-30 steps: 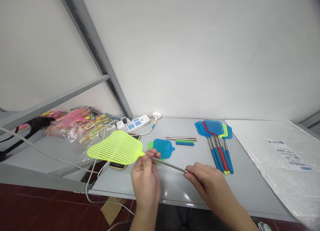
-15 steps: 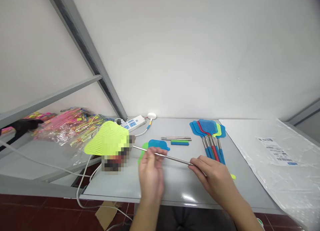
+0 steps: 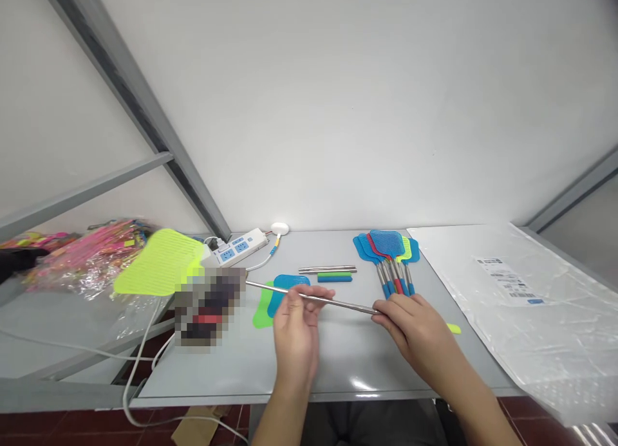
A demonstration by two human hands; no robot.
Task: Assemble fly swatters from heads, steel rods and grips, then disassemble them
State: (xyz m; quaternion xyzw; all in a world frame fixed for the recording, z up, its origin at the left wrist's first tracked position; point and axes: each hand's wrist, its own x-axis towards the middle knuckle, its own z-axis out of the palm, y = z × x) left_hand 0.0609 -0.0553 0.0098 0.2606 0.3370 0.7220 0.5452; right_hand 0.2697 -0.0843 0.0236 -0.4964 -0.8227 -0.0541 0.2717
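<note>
A yellow-green fly swatter [image 3: 159, 262] with a thin metal shaft stretches across the view in front of me, its mesh head at the far left. My left hand [image 3: 297, 330] supports the shaft near its middle, thumb on one side and fingers beneath. My right hand [image 3: 418, 333] is wrapped round the handle end, and a yellow-green tip [image 3: 454, 329] sticks out behind it. A pixelated patch covers where shaft meets head. Just left of my left hand, a blue swatter head [image 3: 284, 288] overlaps a green swatter head [image 3: 262, 311] on the grey table [image 3: 352, 362].
Several swatters [image 3: 389, 246] lie bunched at the back right. Metal rods [image 3: 327, 269] lie beside blue and green handle tubes [image 3: 334, 278]. A power strip [image 3: 241, 246] with cables sits back left. White plastic packaging [image 3: 512, 330] covers the right side; bagged swatters [image 3: 96, 256] fill the left shelf.
The swatter head has moved left, farther from my left hand, and the shaft looks longer. My hands are slightly farther apart. The whole view has shifted a little.
</note>
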